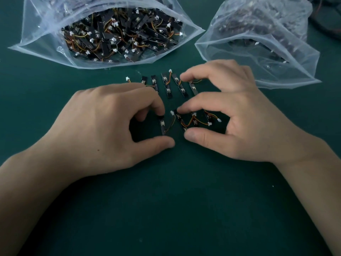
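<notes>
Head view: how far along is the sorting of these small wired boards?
Done: a row of boards lies lined up on the mat. In hand: left hand pinches one board, right hand its neighbour. Left: the open bag is full of them.

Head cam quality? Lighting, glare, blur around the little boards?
Head view: dim, bluish light, darker corners; soft sheen, no hard glare, on the clear plastic bag full of boards; left hand and right hand fingertips slightly soft; the black wired strip boards they pinch are readable; faint shadows on the green mat.
</notes>
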A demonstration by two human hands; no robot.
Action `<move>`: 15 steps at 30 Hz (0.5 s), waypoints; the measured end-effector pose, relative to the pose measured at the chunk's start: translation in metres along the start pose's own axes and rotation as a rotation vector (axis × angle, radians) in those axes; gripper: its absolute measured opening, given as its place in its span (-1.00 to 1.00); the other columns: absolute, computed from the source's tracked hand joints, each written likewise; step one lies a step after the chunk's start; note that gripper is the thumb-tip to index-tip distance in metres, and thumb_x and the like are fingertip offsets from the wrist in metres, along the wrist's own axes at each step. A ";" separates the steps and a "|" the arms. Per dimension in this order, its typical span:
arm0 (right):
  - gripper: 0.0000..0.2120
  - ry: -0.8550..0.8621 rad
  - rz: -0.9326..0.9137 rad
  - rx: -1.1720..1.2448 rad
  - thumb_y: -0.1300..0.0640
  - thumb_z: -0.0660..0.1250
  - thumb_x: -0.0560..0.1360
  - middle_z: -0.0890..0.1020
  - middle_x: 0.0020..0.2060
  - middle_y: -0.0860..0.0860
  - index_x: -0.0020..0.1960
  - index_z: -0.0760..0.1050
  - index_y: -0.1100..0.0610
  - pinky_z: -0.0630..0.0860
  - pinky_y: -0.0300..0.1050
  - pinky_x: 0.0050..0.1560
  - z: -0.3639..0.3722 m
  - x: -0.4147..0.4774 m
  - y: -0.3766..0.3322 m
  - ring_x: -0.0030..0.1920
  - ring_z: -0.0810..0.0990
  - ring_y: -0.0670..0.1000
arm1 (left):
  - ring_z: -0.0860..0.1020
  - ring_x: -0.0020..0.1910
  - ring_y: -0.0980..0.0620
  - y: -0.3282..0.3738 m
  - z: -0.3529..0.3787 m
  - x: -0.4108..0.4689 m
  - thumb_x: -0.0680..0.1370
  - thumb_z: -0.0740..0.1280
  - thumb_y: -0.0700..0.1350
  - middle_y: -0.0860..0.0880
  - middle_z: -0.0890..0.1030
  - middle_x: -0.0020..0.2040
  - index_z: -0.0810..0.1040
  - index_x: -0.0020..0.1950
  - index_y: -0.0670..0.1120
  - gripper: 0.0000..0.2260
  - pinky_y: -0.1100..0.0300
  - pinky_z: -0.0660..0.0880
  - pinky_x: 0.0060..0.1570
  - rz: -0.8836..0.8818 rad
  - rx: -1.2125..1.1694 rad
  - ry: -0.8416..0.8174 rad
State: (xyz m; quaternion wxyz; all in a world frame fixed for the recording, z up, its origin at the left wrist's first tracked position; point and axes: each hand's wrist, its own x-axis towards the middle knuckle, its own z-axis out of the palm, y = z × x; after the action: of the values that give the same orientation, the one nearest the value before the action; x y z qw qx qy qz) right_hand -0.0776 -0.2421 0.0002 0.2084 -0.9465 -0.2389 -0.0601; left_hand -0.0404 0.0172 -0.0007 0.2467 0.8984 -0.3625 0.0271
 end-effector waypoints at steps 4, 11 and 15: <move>-0.70 0.035 0.026 -0.028 -0.22 0.40 0.55 0.50 0.40 -0.06 0.14 0.71 -0.06 0.17 0.02 0.45 0.004 0.002 0.000 0.45 0.37 0.02 | 0.50 -0.24 0.13 -0.002 0.002 0.000 0.46 0.38 0.40 0.16 0.50 -0.15 0.57 0.10 0.20 -0.64 0.06 0.49 -0.30 -0.038 -0.014 0.030; -0.66 0.059 0.020 -0.012 -0.21 0.39 0.56 0.53 0.36 -0.06 0.20 0.67 -0.02 0.24 0.02 0.48 0.007 0.004 -0.001 0.43 0.40 0.01 | 0.50 -0.25 0.17 -0.002 0.004 0.000 0.45 0.39 0.41 0.17 0.50 -0.17 0.57 0.07 0.20 -0.63 0.08 0.46 -0.32 -0.056 -0.030 0.048; -0.71 0.159 0.040 0.085 -0.12 0.41 0.59 0.57 0.30 -0.05 0.19 0.67 0.04 0.34 0.14 0.44 0.006 0.003 0.001 0.37 0.48 -0.01 | 0.51 -0.25 0.18 -0.002 0.004 0.000 0.45 0.38 0.43 0.18 0.51 -0.17 0.57 0.07 0.21 -0.62 0.08 0.48 -0.31 -0.055 -0.027 0.051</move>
State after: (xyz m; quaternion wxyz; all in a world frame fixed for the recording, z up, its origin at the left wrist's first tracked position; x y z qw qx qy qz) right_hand -0.0740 -0.2391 -0.0054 0.2680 -0.9336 -0.2047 -0.1208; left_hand -0.0392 0.0167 -0.0050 0.2687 0.9036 -0.3314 0.0385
